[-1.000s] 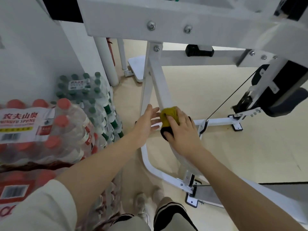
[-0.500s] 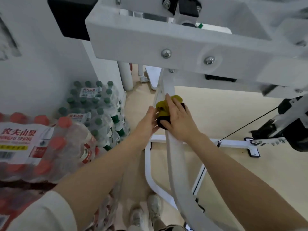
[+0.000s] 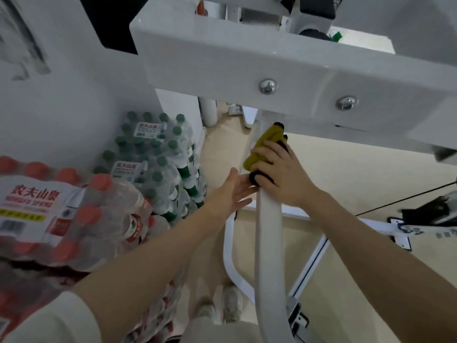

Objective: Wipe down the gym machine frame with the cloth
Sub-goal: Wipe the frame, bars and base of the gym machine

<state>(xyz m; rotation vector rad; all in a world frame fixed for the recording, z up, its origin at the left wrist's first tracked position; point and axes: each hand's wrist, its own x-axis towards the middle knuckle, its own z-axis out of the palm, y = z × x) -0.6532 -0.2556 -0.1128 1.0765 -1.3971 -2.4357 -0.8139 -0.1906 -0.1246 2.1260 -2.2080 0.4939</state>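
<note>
A white gym machine frame fills the view: a thick crossbeam [image 3: 222, 70] with two bolts runs across the top, and a slanted white post [image 3: 268, 231] drops from it toward the floor. My right hand [image 3: 279, 169] presses a yellow and black cloth [image 3: 265, 141] against the upper part of that post, just under the crossbeam. My left hand [image 3: 233, 191] rests flat, fingers apart, against the left side of the same post, just below the cloth, holding nothing.
Shrink-wrapped packs of water bottles stand at the left: red-capped ones [image 3: 61, 214] near me, green-capped ones [image 3: 158, 157] behind. A white wall [image 3: 61, 82] is beyond them. A black cable [image 3: 405, 201] and a frame foot [image 3: 400, 233] lie right. My shoes [image 3: 222, 305] are below.
My right hand has slid the cloth up the slanted post, from its middle to just under the crossbeam. My left hand followed alongside, and my head moved closer to the beam.
</note>
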